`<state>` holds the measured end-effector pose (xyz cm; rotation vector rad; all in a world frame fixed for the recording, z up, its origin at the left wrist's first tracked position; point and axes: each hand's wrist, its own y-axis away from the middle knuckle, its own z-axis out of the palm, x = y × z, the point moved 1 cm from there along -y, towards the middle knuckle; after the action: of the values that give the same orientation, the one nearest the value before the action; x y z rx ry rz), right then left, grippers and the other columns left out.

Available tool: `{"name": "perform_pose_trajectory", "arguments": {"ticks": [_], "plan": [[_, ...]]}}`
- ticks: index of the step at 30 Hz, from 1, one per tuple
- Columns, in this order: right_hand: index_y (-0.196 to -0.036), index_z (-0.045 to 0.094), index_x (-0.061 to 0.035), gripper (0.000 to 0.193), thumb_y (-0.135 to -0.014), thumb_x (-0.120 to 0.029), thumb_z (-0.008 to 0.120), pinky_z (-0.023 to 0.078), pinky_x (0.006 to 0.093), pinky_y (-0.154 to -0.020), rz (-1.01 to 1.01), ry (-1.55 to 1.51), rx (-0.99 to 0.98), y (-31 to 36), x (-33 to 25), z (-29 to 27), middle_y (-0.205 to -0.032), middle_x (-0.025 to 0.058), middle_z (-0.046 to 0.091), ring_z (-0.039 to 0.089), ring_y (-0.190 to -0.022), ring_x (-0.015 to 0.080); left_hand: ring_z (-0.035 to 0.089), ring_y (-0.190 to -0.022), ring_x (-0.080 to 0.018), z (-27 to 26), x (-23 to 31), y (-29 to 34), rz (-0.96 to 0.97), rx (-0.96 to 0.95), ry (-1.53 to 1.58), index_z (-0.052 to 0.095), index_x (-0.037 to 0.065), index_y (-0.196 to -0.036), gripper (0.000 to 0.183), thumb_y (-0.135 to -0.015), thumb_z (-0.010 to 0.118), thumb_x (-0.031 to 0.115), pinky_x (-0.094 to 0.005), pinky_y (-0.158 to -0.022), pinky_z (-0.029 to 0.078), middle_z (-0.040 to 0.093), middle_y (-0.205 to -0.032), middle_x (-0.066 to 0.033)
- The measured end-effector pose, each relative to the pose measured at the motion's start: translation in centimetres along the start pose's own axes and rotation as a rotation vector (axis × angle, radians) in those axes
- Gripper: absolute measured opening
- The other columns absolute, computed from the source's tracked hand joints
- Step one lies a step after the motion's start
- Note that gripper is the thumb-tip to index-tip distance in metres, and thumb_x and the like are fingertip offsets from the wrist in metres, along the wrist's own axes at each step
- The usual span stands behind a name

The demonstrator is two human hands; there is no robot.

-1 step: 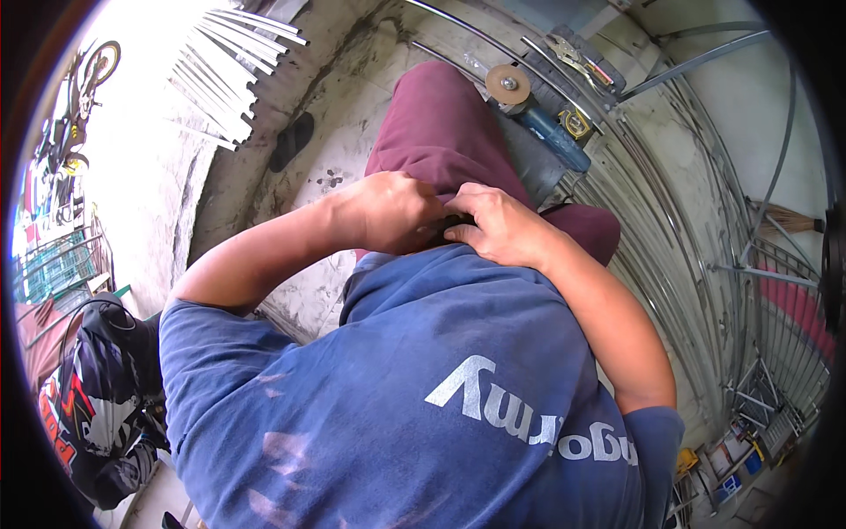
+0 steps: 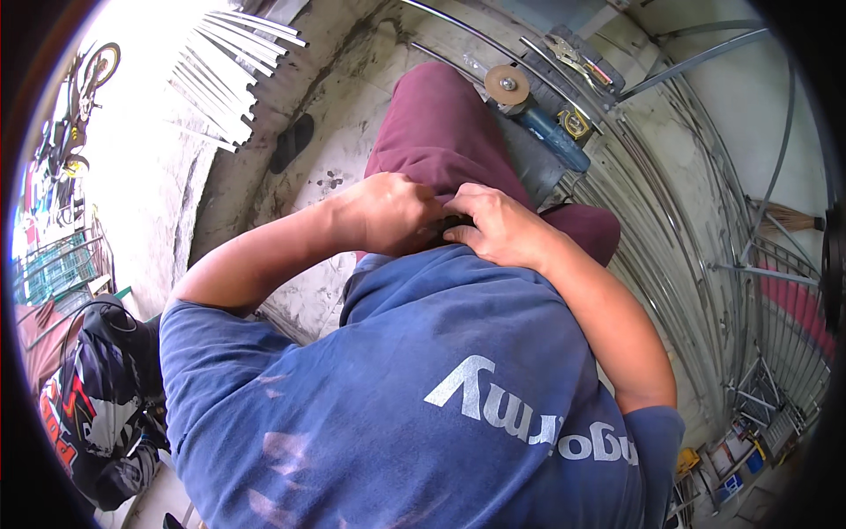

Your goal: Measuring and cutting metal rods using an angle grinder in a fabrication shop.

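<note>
Both hands meet at my waist, where the hem of my blue shirt (image 2: 414,300) meets maroon trousers (image 2: 441,123). My left hand (image 2: 397,213) is curled into a fist, knuckles up, its fingertips hidden. Beside it, almost touching, my right hand (image 2: 498,225) has its fingers bent and its thumb drawn in towards the index finger. Something dark shows in the narrow gap between the two hands; I cannot make out what it is. Past my right knee lies a blue angle grinder (image 2: 551,137) with a tan disc (image 2: 507,85).
A yellow tape measure (image 2: 573,123) and locking pliers (image 2: 568,55) lie near the grinder. Long metal tubes (image 2: 652,256) run along the right. Cut white tubes (image 2: 233,66) fan out at far left. A black bag (image 2: 106,353) stands at left, a dark sandal (image 2: 293,141) ahead.
</note>
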<state>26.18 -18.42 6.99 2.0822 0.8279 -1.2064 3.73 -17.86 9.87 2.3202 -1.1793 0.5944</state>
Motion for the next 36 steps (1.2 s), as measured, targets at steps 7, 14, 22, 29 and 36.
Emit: {"name": "perform_pose_trajectory", "arguments": {"ticks": [7,14,22,29,36], "plan": [[-0.11,0.073,0.0023,0.029,-0.083,-0.008,0.079,0.056,0.044,-0.089,-0.048,0.127,0.087,0.0,0.0,0.1,-0.104,0.0184,0.069,0.068,-0.101,0.0384,0.07,-0.079,-0.0258,0.8,0.6,0.0,0.263,0.119,-0.372,0.068,0.004,-0.081,0.02,-0.087,0.062,0.023,-0.0392,-0.068,0.06,0.067,-0.084,-0.0109],[-0.103,0.078,0.0007,0.026,-0.078,-0.007,0.082,0.058,0.0394,-0.084,-0.039,-0.048,0.163,-1.0,-0.5,0.4,-0.097,0.0168,0.074,0.073,-0.092,0.0331,0.068,-0.079,-0.0245,1.6,1.4,2.4,0.118,0.197,-0.375,0.067,0.005,-0.093,0.019,-0.087,0.062,0.023,-0.038,-0.066,0.06,0.064,-0.089,-0.0093],[-0.105,0.078,0.0004,0.029,-0.083,-0.016,0.085,0.057,0.0384,-0.086,-0.011,-0.083,0.032,-2.5,-0.7,0.6,-0.098,0.0173,0.074,0.072,-0.094,0.0317,0.071,-0.082,-0.0319,1.8,2.0,5.8,-0.215,0.186,-0.16,0.066,0.003,-0.101,0.021,-0.091,0.066,0.021,-0.0431,-0.069,0.06,0.065,-0.09,-0.0144],[-0.112,0.076,0.0012,0.033,-0.086,-0.019,0.083,0.055,0.0401,-0.091,-0.041,-0.042,-0.036,-2.7,-0.5,0.0,-0.105,0.0185,0.073,0.071,-0.1,0.0333,0.071,-0.081,-0.0336,1.8,1.5,5.7,-0.277,0.195,-0.097,0.064,0.003,-0.096,0.02,-0.09,0.069,0.022,-0.0449,-0.07,0.06,0.066,-0.089,-0.0146],[-0.111,0.076,0.0015,0.028,-0.093,-0.019,0.077,0.053,0.0436,-0.101,0.304,-0.012,-0.188,-0.2,-0.1,-3.3,-0.115,0.0203,0.074,0.069,-0.112,0.0362,0.07,-0.084,-0.0335,1.6,-0.3,3.6,-0.186,0.252,0.174,0.067,0.005,-0.095,0.017,-0.089,0.073,0.02,-0.045,-0.075,0.06,0.067,-0.09,-0.0121]]}}
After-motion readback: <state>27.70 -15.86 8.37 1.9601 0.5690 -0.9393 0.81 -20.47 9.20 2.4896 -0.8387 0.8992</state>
